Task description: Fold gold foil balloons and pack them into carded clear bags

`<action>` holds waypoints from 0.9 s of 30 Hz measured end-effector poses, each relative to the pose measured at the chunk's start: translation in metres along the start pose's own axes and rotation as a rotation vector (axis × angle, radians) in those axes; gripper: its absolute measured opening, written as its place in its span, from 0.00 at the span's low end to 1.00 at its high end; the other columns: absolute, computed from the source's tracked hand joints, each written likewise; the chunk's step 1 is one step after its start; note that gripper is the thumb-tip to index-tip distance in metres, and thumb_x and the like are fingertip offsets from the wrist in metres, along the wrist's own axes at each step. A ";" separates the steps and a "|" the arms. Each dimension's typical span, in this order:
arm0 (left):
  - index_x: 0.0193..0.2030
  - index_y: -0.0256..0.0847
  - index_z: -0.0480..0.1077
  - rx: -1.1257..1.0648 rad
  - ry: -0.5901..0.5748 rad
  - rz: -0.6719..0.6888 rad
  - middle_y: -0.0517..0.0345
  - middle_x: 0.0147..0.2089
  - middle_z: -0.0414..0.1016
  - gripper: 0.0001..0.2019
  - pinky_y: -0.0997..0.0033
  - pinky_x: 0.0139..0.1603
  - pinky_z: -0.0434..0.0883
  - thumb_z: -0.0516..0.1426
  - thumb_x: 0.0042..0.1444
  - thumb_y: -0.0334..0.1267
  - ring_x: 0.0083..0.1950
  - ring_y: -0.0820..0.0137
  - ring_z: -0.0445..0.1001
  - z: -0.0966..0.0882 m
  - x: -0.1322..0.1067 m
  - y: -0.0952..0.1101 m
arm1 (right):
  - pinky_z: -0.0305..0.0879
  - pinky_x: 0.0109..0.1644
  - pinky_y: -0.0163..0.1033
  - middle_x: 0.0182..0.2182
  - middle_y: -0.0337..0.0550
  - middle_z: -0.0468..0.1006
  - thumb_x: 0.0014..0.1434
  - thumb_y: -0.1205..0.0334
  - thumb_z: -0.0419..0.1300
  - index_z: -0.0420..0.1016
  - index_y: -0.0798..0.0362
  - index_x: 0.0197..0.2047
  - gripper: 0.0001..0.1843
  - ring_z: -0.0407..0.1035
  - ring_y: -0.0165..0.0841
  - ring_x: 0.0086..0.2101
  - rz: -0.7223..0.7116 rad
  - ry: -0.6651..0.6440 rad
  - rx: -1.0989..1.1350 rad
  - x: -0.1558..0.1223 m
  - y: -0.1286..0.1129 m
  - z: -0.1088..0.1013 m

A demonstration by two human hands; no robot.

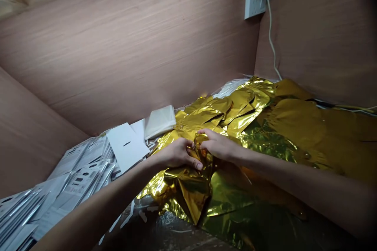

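Note:
A large crumpled sheet of shiny gold foil (265, 125) spreads over the work surface from the middle to the right. My left hand (176, 153) and my right hand (218, 145) meet over its near-middle part, each pinching a gathered fold of the gold foil between fingers and thumb. The fingertips of both hands almost touch. A bunched flap of foil hangs down below the hands toward the front edge.
White printed cards and flat packets (76, 176) lie stacked at the left, one blank white card (126, 145) on top. A folded white plastic bag (160, 121) sits behind them. Brown wood panels (132, 47) wall the bench; a socket (255, 2) with a white cable hangs at the back right.

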State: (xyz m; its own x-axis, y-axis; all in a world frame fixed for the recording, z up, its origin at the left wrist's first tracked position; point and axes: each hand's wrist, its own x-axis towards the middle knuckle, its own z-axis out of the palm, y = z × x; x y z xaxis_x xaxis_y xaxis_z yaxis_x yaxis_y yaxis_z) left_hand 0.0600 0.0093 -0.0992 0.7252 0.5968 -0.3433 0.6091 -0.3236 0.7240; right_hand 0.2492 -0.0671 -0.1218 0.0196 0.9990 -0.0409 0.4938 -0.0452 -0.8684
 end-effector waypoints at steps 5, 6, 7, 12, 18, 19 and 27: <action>0.39 0.40 0.69 -0.069 0.029 0.009 0.65 0.27 0.71 0.33 0.74 0.26 0.60 0.77 0.31 0.54 0.28 0.70 0.70 -0.003 0.013 -0.008 | 0.68 0.60 0.53 0.63 0.60 0.71 0.53 0.52 0.68 0.62 0.56 0.70 0.45 0.68 0.53 0.59 0.010 -0.012 0.002 -0.001 -0.002 0.000; 0.41 0.40 0.69 -0.082 0.017 0.017 0.67 0.27 0.69 0.34 0.74 0.26 0.58 0.77 0.32 0.54 0.27 0.71 0.68 -0.004 0.013 -0.009 | 0.68 0.59 0.53 0.64 0.60 0.70 0.51 0.54 0.69 0.61 0.57 0.71 0.48 0.68 0.53 0.59 0.003 -0.016 -0.005 -0.001 -0.001 0.000; 0.42 0.40 0.68 -0.096 0.001 0.025 0.68 0.26 0.68 0.35 0.75 0.25 0.57 0.77 0.33 0.55 0.26 0.73 0.66 -0.005 0.013 -0.009 | 0.68 0.59 0.52 0.63 0.60 0.70 0.49 0.55 0.70 0.61 0.58 0.71 0.49 0.69 0.52 0.58 -0.009 -0.016 -0.008 -0.002 0.000 0.000; 0.45 0.41 0.65 -0.154 -0.044 0.059 0.74 0.24 0.60 0.33 0.76 0.23 0.53 0.74 0.41 0.56 0.23 0.77 0.57 -0.008 0.012 -0.016 | 0.71 0.53 0.52 0.60 0.61 0.73 0.48 0.51 0.73 0.63 0.58 0.70 0.49 0.72 0.52 0.52 -0.022 -0.038 -0.017 -0.002 0.001 -0.002; 0.48 0.44 0.62 -0.183 0.001 0.072 0.72 0.26 0.67 0.36 0.75 0.25 0.57 0.75 0.39 0.52 0.24 0.74 0.64 -0.006 0.018 -0.024 | 0.71 0.50 0.49 0.62 0.57 0.72 0.54 0.55 0.69 0.66 0.55 0.68 0.39 0.74 0.45 0.48 -0.110 0.007 -0.035 -0.003 0.002 0.000; 0.48 0.44 0.62 -0.188 0.009 0.071 0.72 0.26 0.68 0.37 0.75 0.25 0.57 0.76 0.37 0.52 0.24 0.73 0.66 -0.006 0.018 -0.024 | 0.71 0.49 0.49 0.63 0.56 0.71 0.52 0.55 0.71 0.65 0.54 0.68 0.42 0.74 0.45 0.48 -0.104 0.000 -0.028 -0.003 0.003 0.001; 0.52 0.43 0.63 -0.314 -0.080 0.092 0.74 0.21 0.65 0.39 0.77 0.21 0.51 0.76 0.38 0.54 0.19 0.78 0.57 -0.003 0.007 -0.019 | 0.69 0.51 0.46 0.56 0.52 0.76 0.47 0.54 0.74 0.68 0.54 0.64 0.43 0.72 0.46 0.52 -0.029 -0.003 0.105 -0.001 0.007 0.007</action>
State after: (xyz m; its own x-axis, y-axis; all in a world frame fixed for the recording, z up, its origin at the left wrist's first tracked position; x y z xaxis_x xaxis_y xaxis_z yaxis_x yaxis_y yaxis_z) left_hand 0.0523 0.0224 -0.1136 0.8031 0.5122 -0.3043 0.4198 -0.1241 0.8991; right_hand 0.2465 -0.0681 -0.1309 0.0043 0.9999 -0.0163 0.3999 -0.0167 -0.9164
